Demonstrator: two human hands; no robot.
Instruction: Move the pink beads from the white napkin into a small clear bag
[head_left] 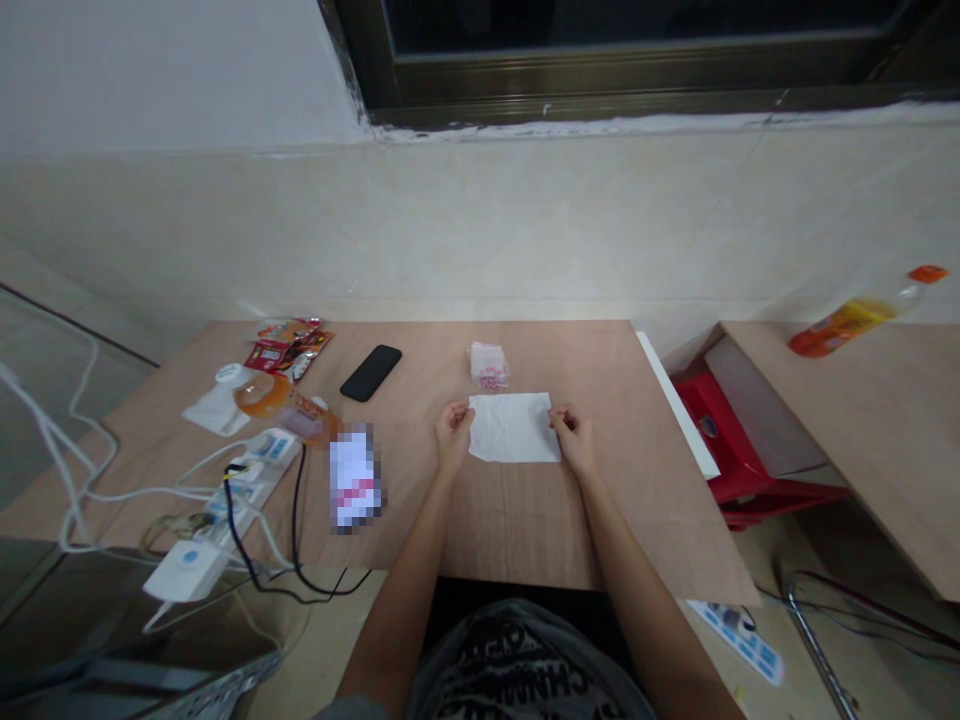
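Observation:
A white tissue lies spread out on the wooden table, wider than it is deep. My left hand pinches its left edge near the upper corner. At the opposite edge, my right hand has its fingers closed on the tissue's upper right side. Just behind the tissue sits a small clear packet with pink marks and white contents.
Left of my hands are a black phone, a blurred device, an orange drink bottle, snack wrappers and a power strip with cables. Another bottle lies on the right table, beside a red stool.

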